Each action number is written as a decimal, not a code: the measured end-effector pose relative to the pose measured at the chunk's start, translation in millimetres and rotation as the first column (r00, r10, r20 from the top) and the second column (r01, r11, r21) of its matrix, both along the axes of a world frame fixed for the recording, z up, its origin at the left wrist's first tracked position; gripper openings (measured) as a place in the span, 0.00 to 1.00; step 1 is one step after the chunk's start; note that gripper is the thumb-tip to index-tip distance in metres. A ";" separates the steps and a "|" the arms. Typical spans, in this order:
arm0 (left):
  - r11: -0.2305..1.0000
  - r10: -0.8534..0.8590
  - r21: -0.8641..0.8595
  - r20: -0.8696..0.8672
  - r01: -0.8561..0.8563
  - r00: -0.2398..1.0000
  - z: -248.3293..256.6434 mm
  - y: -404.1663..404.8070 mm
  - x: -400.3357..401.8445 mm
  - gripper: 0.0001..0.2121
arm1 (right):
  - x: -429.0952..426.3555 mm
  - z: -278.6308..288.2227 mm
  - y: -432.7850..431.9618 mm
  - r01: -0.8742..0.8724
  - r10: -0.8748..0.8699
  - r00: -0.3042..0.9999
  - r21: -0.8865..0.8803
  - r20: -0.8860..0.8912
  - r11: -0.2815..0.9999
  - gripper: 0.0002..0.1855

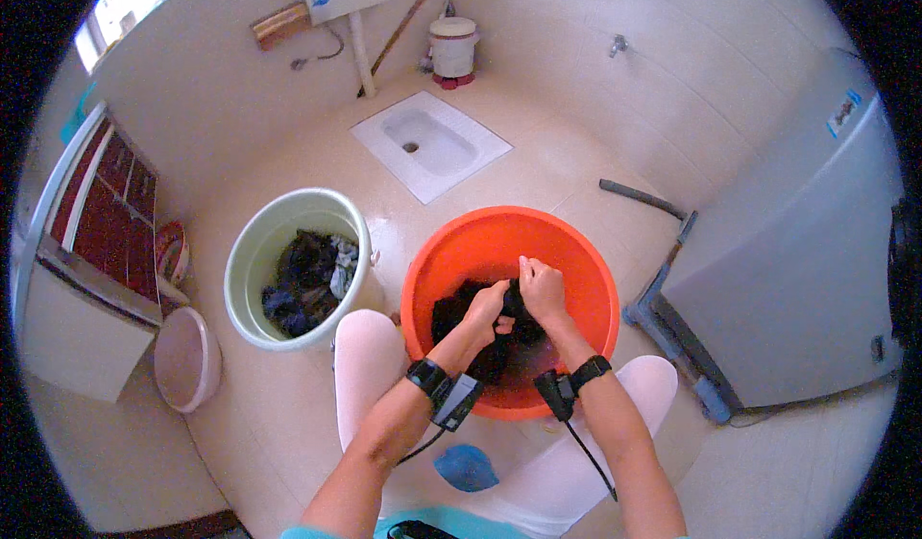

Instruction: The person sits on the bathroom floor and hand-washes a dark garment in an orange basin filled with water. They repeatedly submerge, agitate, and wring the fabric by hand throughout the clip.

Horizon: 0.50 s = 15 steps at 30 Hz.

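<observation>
An orange plastic basin (576,251) stands on the floor between my knees. Dark wet cloth (461,305) lies in it, partly lifted between my hands. My left hand (491,310) is closed on part of the cloth, over the middle of the basin. Close beside it on the right, my right hand (542,290) grips another part of the same cloth, fingers folded in. Left of the basin is a pale green bucket (245,272) with dark garments (306,279) and a lighter grey one (344,269) inside.
A squat toilet (432,143) is set in the floor ahead. At the right stands a grey appliance (785,272) on a wheeled base (670,344). A pink basin (189,359) leans near the cabinet (86,315) at left. A white lidded bucket (453,49) occupies the far corner.
</observation>
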State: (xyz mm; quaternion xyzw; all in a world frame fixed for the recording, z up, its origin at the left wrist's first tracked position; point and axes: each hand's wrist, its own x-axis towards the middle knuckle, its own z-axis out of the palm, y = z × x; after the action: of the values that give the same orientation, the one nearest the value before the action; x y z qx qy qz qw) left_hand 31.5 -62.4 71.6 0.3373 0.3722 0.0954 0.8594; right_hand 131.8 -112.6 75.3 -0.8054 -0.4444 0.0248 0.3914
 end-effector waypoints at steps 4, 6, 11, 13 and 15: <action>0.990 -0.017 0.142 -0.046 0.023 0.999 10.8 10.9 -6.5 0.20 | 26.4 8.6 -8.5 0.000 -0.022 0.993 -0.191 -0.116 0.982 0.20; 0.967 0.045 0.252 -0.057 -0.029 0.997 13.6 13.7 -8.1 0.27 | 32.1 14.0 -12.8 -0.023 -0.088 0.960 -0.388 -0.266 0.921 0.24; 0.989 0.048 0.138 0.092 -0.061 0.995 11.4 19.1 -8.0 0.30 | 16.6 15.4 -19.7 -0.450 0.150 0.446 -0.076 -0.883 0.890 0.27; 0.997 -0.039 0.077 0.144 0.028 0.989 8.9 21.5 -9.3 0.31 | 9.0 14.8 -22.8 -0.467 0.183 0.548 -0.117 -0.816 0.877 0.23; 0.988 -0.093 0.143 0.199 0.065 0.975 6.8 22.7 -11.2 0.29 | 7.0 17.4 -24.5 -0.355 0.171 0.661 -0.104 -0.730 0.929 0.19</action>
State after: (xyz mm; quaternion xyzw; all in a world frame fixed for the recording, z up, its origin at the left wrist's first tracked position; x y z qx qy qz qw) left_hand 20.2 -39.6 78.5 0.3980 0.2603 0.1203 0.8714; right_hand 138.8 -137.2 92.7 -0.7002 -0.3651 0.4424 0.4250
